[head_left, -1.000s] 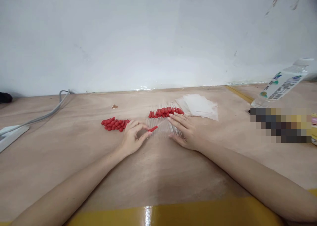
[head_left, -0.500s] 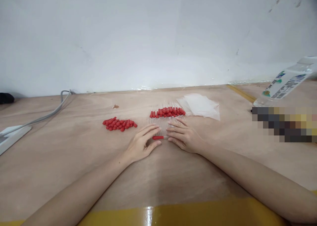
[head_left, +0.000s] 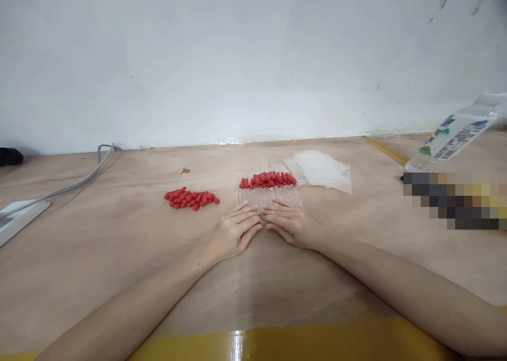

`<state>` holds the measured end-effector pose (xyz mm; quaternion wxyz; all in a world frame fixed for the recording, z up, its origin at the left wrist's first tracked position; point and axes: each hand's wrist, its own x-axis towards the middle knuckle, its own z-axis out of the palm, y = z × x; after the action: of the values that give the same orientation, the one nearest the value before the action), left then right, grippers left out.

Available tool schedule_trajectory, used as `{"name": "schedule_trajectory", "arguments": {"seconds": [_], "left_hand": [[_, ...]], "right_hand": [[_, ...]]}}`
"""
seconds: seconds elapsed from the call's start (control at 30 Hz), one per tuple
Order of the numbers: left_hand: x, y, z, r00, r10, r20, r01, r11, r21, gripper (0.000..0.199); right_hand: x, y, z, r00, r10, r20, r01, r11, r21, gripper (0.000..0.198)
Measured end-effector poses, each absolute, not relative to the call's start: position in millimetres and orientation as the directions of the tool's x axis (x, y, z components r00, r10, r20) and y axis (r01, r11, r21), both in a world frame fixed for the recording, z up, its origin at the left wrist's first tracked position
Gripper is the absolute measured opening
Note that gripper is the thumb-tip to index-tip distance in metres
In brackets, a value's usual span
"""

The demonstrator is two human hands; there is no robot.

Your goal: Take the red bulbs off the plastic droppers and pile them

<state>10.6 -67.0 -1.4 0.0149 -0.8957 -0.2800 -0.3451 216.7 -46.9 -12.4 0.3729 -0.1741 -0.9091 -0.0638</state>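
Observation:
A single dropper with a red rubber bulb [head_left: 257, 224] lies crosswise at the near side of a row of clear glass tubes [head_left: 291, 196]. My left hand [head_left: 236, 228] is closed over its bulb, so only a speck of red shows under the fingers. My right hand [head_left: 292, 225] is closed at its clear tube, palm down, with its fingertips nearly touching the left ones. Beyond both hands, a band of red rubber bulbs [head_left: 267, 180] sits across the tubes. To the left, loose red bulbs [head_left: 192, 198] lie in a heap.
White paper or plastic sheets [head_left: 322, 168] lie behind and to the right of the tubes. A clear labelled bottle [head_left: 453, 134] leans at the far right near a blurred patch. At left are a grey cable [head_left: 79, 183] and a white device [head_left: 24, 221]. A wall stands behind.
Both hands have moved closer together and slightly nearer to me. My left hand has closed over the red bulb, which was in plain view between the hands before.

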Motion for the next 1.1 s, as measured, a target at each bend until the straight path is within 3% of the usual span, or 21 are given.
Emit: {"name": "schedule_trajectory", "arguments": {"seconds": [0.73, 0.9, 1.1], "left_hand": [[2, -79, 2, 0.678, 0.526, 0.513, 0.410, -0.850, 0.330, 0.020], [0, -80, 1, 0.691, 0.490, 0.531, 0.401, -0.871, 0.283, 0.018], [0, -83, 7, 0.701, 0.391, 0.596, 0.386, -0.911, 0.143, 0.013]], "right_hand": [[224, -64, -3, -0.709, 0.085, 0.700, 0.317, 0.925, 0.209, 0.022], [229, -65, -3, -0.739, 0.073, 0.670, 0.293, 0.930, 0.222, 0.025], [235, -65, -5, -0.746, 0.069, 0.662, 0.257, 0.948, 0.191, 0.029]]}}
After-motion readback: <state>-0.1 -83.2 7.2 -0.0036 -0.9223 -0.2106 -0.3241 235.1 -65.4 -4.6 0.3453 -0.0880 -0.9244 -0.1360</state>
